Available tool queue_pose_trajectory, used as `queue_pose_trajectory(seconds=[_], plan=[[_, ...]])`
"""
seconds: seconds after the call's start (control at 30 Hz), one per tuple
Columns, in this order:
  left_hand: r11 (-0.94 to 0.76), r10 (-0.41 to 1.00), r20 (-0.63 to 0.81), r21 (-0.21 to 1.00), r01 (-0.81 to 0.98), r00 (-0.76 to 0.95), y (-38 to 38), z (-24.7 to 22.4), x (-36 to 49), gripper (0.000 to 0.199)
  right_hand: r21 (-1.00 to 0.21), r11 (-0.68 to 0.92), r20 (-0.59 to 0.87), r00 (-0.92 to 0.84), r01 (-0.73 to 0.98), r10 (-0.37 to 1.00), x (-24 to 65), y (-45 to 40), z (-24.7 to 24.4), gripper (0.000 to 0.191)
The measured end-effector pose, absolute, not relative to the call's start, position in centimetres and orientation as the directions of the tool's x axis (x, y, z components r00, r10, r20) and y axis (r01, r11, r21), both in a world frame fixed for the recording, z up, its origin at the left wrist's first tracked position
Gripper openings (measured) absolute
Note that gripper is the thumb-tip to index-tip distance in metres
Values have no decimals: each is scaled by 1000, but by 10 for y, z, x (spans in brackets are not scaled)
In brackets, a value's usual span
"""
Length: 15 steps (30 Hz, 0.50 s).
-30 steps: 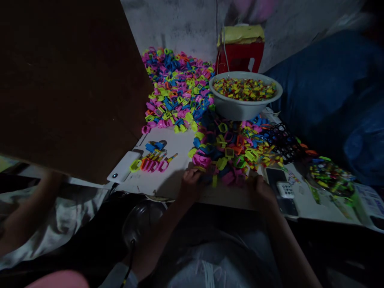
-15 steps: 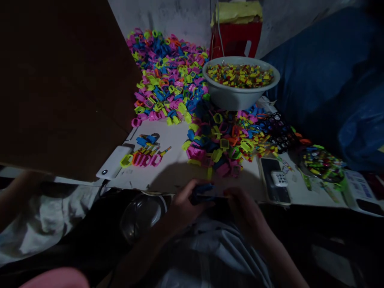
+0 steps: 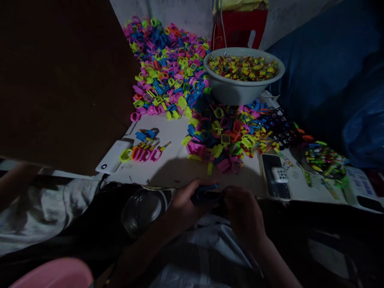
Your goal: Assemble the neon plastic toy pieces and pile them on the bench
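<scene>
At the front edge of the white table (image 3: pixel 141 172), my left hand (image 3: pixel 187 204) is closed round a dark blue plastic piece (image 3: pixel 207 195), shaped like a small toy watch. My right hand (image 3: pixel 244 210) has its fingers pinched together at the right end of that piece; whatever sits between them is too dark to make out. Beyond both hands lies a heap of colourful plastic pieces (image 3: pixel 217 150). To the left, a short row of pink, yellow and blue pieces (image 3: pixel 144 155) with patterned sticks lies on the table.
A grey basin (image 3: pixel 240 91) of small yellow and red items stands behind the heap. A brown board (image 3: pixel 66 88) rises at left. Phones (image 3: pixel 271 182) lie at right, a white device (image 3: pixel 112 158) at left. Another person's arm (image 3: pixel 18 180) shows far left.
My right hand has moved in to meet the blue piece in my left hand. The view has tilted down slightly, so the table items appear higher.
</scene>
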<state>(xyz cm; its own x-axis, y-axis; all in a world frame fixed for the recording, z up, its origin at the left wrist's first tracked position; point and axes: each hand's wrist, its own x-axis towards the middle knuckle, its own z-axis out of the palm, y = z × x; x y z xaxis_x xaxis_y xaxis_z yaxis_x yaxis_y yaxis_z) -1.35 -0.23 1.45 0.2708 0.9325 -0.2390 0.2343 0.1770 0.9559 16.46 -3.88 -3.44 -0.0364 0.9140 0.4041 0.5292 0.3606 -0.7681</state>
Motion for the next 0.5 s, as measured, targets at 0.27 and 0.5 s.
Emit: queue_pose_trajectory(seconds=[0.27, 0.5], plan=[[245, 901, -325, 927, 283, 288, -1, 8, -21, 50, -518, 491, 375, -330, 700, 866, 174, -32, -19, 15], [242, 767, -421, 888, 390, 484, 10, -9, -30, 43, -410, 540, 274, -466, 735, 842, 167, -33, -31, 11]])
